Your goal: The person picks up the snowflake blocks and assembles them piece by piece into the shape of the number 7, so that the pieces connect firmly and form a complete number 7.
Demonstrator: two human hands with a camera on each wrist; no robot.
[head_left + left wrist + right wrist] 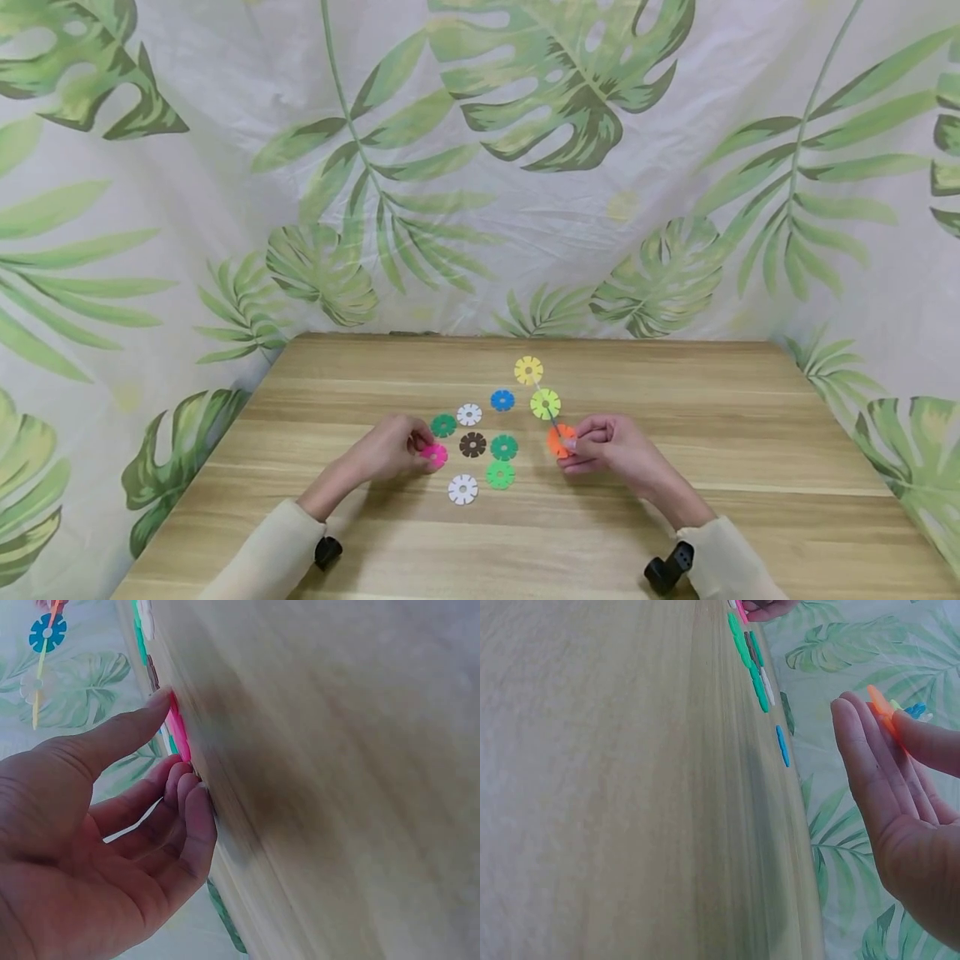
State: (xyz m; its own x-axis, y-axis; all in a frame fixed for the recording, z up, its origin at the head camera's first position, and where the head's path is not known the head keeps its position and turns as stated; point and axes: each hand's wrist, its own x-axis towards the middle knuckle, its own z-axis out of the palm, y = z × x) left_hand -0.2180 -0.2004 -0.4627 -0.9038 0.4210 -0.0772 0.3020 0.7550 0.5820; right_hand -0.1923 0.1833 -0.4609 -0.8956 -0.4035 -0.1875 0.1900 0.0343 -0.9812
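My left hand (393, 446) has its thumb and fingers at opposite edges of a pink notched plastic disc (435, 455), pinching it at the tabletop; the left wrist view shows the pink disc (178, 727) edge-on. My right hand (611, 450), raised over the table, pinches an orange notched disc (558, 439) between thumb and fingers. From the orange disc a joined chain runs up and away, with a yellow-green disc (545, 404) and a yellow disc (528, 370) at its far end. Thin blue and white discs, seen edge-on, link them. Part of the orange disc is hidden by the thumb.
Between the hands lie loose discs: dark green (443, 426), white (469, 414), blue (502, 400), brown (472, 444), green (504, 447), light green (500, 474) and a nearer white one (462, 489). A leaf-patterned cloth (420, 167) hangs behind the wooden table (360, 358).
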